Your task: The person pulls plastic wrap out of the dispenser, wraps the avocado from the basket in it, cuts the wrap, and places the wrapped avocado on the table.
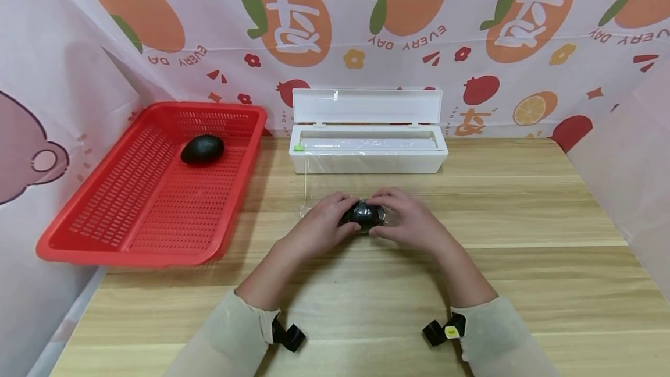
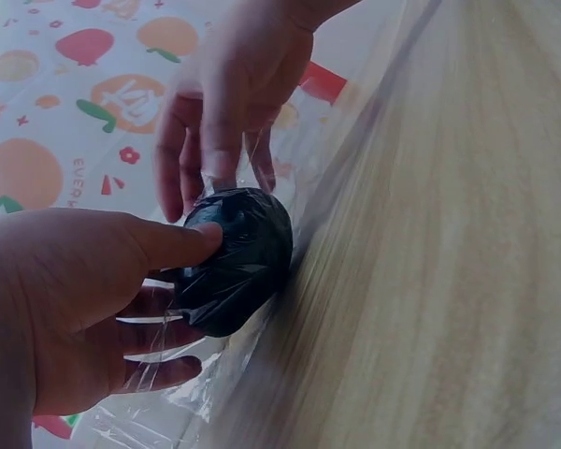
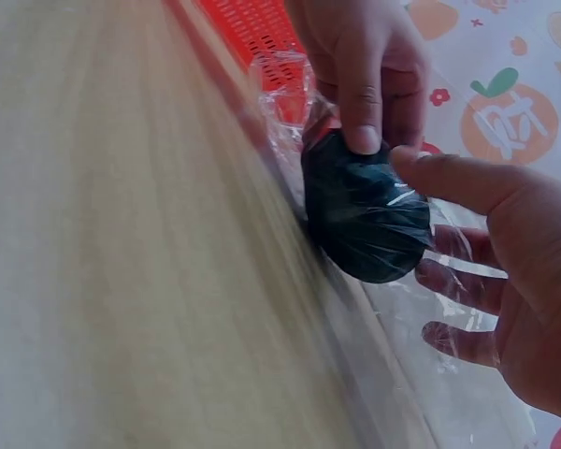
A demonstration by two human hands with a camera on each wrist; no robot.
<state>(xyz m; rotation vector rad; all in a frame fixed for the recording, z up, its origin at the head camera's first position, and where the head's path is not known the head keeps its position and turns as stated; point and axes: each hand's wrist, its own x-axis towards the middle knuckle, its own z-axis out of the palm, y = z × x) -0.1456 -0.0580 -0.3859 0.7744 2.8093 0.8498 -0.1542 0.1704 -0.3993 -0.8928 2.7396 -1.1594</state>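
A dark, smooth avocado (image 1: 363, 214) wrapped in clear cling film (image 3: 282, 117) is between the two hands, low over the table in the head view. My left hand (image 1: 325, 223) holds one end, its thumb lying on top of the avocado (image 2: 248, 257) in the left wrist view. The right hand (image 1: 405, 220) grips the opposite end, thumb on the near side and fingers spread through the film. Loose film hangs around the fingers. Behind the hands stands a white cling film dispenser (image 1: 369, 163), its lid raised, with film stretching from it toward the avocado.
To the left, a red plastic basket (image 1: 230, 243) holds another dark avocado (image 1: 202, 149). A wooden table (image 1: 534, 284) lies under everything. A fruit-printed cloth (image 1: 361, 34) hangs along the back and sides, close behind the dispenser.
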